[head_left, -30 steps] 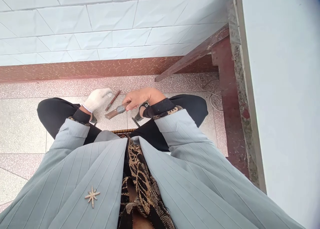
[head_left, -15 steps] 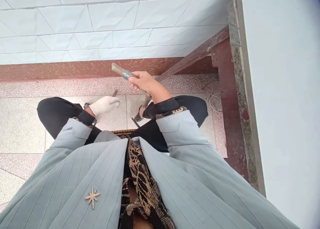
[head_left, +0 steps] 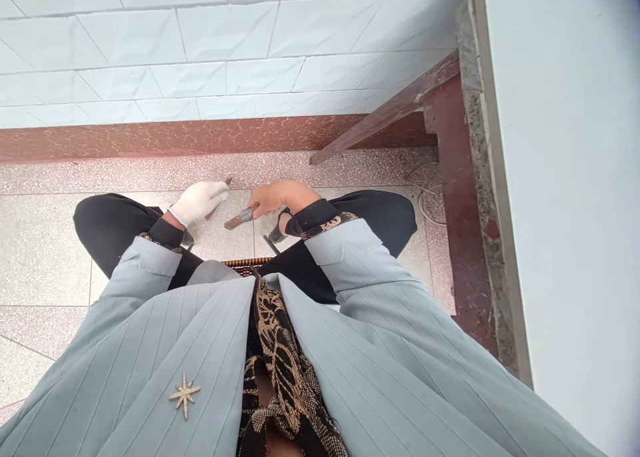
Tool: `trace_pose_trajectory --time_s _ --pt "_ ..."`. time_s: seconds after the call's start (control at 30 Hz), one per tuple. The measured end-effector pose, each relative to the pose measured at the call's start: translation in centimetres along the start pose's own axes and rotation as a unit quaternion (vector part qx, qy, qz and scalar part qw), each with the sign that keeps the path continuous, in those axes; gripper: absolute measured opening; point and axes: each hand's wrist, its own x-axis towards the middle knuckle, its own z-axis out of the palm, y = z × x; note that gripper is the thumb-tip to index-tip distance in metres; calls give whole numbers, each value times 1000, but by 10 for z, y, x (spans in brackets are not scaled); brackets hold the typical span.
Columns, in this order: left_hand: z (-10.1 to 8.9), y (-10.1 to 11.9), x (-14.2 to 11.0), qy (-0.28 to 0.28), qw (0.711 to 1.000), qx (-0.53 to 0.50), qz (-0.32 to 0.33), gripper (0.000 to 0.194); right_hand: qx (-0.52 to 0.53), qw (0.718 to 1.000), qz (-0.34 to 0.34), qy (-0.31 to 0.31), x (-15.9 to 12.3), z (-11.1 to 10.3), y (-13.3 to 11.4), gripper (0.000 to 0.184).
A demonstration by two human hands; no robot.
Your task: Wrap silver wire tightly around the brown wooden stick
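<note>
Right hand (head_left: 280,198) around the wire-wrapped tool (head_left: 242,217)

White tiled wall (head_left: 225,34), reddish-brown baseboard (head_left: 150,140), slanting wooden brace (head_left: 385,110), speckled floor tiles (head_left: 45,244), pale cord (head_left: 425,207) near the brace

From my view: white wall of raised, faceted rectangular tiles (head_left: 140,40); at its foot, a reddish-brown baseboard with pale veining (head_left: 125,140). Floor of pale speckled square tiles (head_left: 40,250) with pinkish terrazzo bands (head_left: 75,176). At right, a worn dark-red wooden frame (head_left: 463,210) under a smooth pale-blue tabletop (head_left: 565,177). Light bright, diffuse.
</note>
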Motion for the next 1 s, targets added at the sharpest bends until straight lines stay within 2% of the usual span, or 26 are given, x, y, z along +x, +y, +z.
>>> trace_pose_trajectory --time_s 0.13,0.2,0.27,0.33,0.43,0.5,0.53,0.57,0.63,0.7,0.77,0.9,1.0 --pt "1 -8 3 32 999 9 -34 28 74 992 -63 -77 -17 -7 -5 30" --pt "3 -9 4 35 998 -2 -44 28 131 983 -109 -73 -34 -14 -7 33" --pt "5 -8 4 28 998 -31 -43 27 186 974 -126 -37 -55 -20 -7 29" --pt "8 -5 4 21 997 -75 -28 27 256 953 -139 85 -71 -25 -6 25" --pt "12 5 3 -5 991 -133 3 27 353 875 -134 302 -76 -28 -1 24" --pt "13 13 2 -40 988 -149 28 26 371 835 -95 395 -66 -28 5 25" --pt "14 16 2 -55 986 -153 41 26 364 832 -68 413 -60 -28 9 24" --pt "14 18 1 -68 984 -156 54 26 343 837 -38 424 -53 -28 13 22" --pt "14 20 0 -76 981 -160 77 27 260 868 26 423 -41 -28 19 17" --pt "13 19 -1 -72 981 -157 93 29 155 899 79 403 -34 -29 21 14" --pt "12 16 -2 -68 981 -153 97 30 64 920 106 372 -29 -29 20 20" --pt "10 10 -5 -58 983 -152 83 31 -62 953 132 265 -21 -24 11 30" --pt "9 9 -5 -22 987 -138 73 30 -113 975 115 151 -13 -15 2 28"
